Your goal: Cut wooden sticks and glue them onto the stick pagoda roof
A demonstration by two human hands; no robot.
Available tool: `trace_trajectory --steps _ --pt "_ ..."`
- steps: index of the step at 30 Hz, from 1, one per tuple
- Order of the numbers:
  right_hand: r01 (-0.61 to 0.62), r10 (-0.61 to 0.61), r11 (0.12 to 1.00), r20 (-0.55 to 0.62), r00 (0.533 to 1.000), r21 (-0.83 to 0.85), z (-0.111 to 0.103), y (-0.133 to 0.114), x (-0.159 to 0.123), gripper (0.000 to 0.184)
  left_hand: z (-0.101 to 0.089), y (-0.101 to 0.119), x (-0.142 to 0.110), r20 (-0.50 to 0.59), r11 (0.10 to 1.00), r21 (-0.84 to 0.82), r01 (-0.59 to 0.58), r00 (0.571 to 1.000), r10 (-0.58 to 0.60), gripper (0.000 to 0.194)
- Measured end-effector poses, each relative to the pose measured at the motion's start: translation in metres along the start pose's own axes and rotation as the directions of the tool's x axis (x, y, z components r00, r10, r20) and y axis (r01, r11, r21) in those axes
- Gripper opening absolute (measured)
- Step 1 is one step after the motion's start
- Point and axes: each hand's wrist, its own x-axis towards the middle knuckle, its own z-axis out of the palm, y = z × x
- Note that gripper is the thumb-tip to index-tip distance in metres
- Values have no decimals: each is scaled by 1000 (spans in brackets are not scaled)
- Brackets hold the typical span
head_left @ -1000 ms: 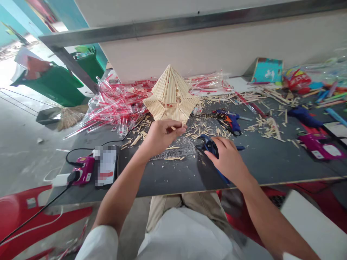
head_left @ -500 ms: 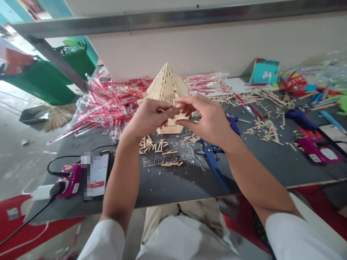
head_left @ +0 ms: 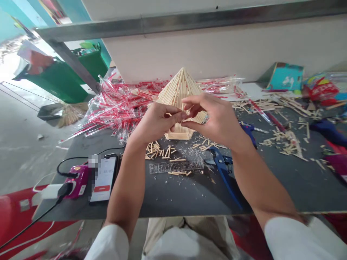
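My left hand [head_left: 159, 121] is closed in a pinch of thumb and forefinger; whatever lies between the tips is too small to make out. Close against those tips is my right hand [head_left: 213, 117], its fingers curled and its thumb apart from the forefinger, with no held thing visible. Directly behind both hands stands a small house of wooden sticks [head_left: 182, 81] with a pointed roof, its front partly hidden by them. Below lie short cut sticks [head_left: 154, 148], a clear plastic ruler [head_left: 176, 166] and blue-handled cutters [head_left: 226, 177].
Red-and-clear plastic wrappers [head_left: 116, 104] are heaped at the left rear. A phone [head_left: 102, 180] and a purple power adapter [head_left: 77, 180] with cables lie front left. At right are a blue glue gun [head_left: 248, 131], scattered stick scraps [head_left: 287, 142] and a turquoise box [head_left: 286, 77].
The view has swung to the left, so the table things appear shifted rightward. My right fingers have come nearer the left fingertips; the left hand keeps its pinch.
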Motion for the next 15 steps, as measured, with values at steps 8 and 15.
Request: trace_trajectory --steps 8,15 --pt "142 -142 976 8 990 -165 1 6 -3 35 1 -4 7 4 996 90 -23 1000 23 28" --pt "218 -223 948 6 975 -232 -6 8 -7 28 4 4 5 19 977 206 -57 998 55 32"
